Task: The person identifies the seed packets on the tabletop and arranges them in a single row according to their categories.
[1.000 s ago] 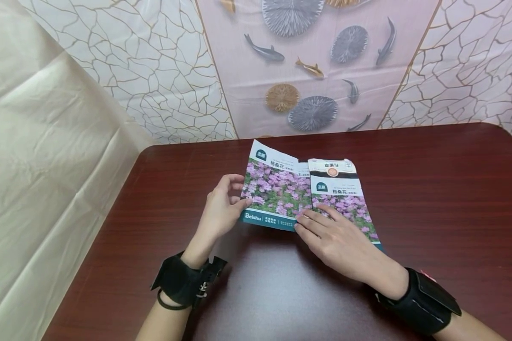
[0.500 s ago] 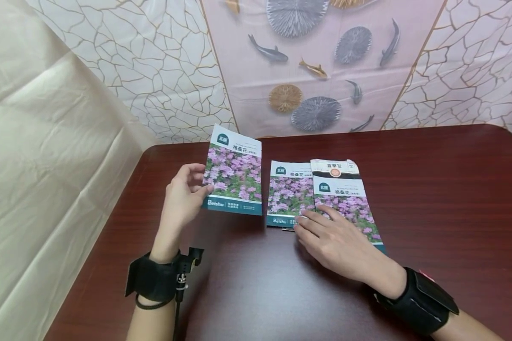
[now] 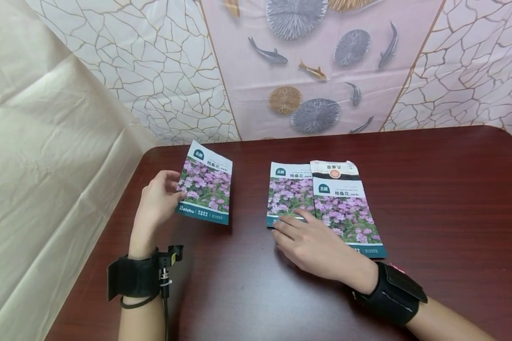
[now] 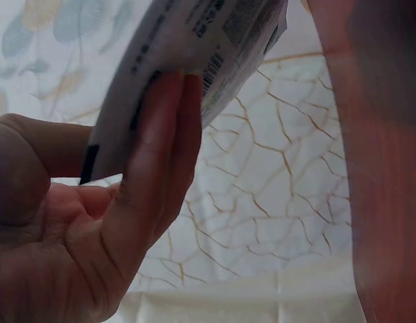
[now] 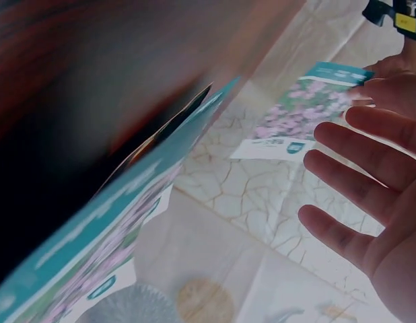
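Note:
On the left in the head view, my left hand (image 3: 155, 201) pinches a flower seed packet (image 3: 206, 187) by its lower left edge, the pink-flower front tilted up. The left wrist view shows its printed back with a barcode, thumb on one side and fingers on the other. A matching seed packet (image 3: 290, 187) lies at the middle, partly covered in this view by my right hand (image 3: 309, 244), whose fingers are spread and hold nothing. Right of it, another matching packet (image 3: 345, 210) overlaps a packet with a black band (image 3: 334, 173) and upside-down print, mostly hidden.
The packets lie on a dark red-brown table (image 3: 443, 203). Behind its far edge hangs a patterned cloth (image 3: 311, 57) with fish and round motifs. A cream cloth (image 3: 64, 142) drapes along the left side. Each wrist wears a black band (image 3: 390, 293).
My left hand has lifted its packet off the middle packet and carried it left, then lowered it somewhat. My right hand has shifted left from the right packet toward the middle one.

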Tool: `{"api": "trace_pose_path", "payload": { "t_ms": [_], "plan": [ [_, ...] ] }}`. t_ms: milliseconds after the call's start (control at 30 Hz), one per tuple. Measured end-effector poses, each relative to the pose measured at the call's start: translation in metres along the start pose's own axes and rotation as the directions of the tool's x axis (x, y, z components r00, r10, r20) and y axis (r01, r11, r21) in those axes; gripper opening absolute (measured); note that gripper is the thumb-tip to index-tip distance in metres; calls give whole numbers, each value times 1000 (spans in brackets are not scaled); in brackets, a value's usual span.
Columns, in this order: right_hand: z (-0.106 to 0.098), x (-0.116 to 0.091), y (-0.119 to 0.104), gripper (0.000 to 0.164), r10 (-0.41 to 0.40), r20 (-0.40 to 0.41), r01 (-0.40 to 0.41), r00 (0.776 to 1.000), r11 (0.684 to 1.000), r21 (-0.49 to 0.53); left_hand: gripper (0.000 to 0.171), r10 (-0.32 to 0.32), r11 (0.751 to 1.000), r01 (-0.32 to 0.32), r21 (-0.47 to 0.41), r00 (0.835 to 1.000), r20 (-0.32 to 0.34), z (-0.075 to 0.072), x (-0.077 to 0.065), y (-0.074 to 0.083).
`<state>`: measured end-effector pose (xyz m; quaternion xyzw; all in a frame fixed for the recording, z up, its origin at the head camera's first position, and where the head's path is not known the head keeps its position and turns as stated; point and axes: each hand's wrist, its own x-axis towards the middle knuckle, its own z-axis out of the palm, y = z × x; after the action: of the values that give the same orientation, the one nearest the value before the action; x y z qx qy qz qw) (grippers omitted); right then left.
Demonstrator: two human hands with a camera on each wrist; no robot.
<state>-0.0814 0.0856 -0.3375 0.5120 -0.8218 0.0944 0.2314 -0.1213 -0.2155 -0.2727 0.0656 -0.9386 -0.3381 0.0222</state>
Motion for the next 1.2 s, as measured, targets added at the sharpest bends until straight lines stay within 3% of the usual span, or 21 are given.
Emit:
{"api": "trace_pose_path", "payload": {
  "t_ms": [233,533,900,1200],
  "plan": [
    [6,18,-15,26,-39,78,44,996,998,-51,42,-39,994,38,99,999,9,2,7,-15],
    [14,38,-30,27,-36,205,38,978,999,-8,43,-101,986,95,136,994,38,0,20,-41],
    [30,50,-34,33,-34,261,35,965,999,2,44,-184,970,170,172,981,67,4,26,-63],
    [42,55,-24,34,-29,275,24,961,999,24,41,-245,941,213,262,965,95,6,25,-74]
  ]
}}
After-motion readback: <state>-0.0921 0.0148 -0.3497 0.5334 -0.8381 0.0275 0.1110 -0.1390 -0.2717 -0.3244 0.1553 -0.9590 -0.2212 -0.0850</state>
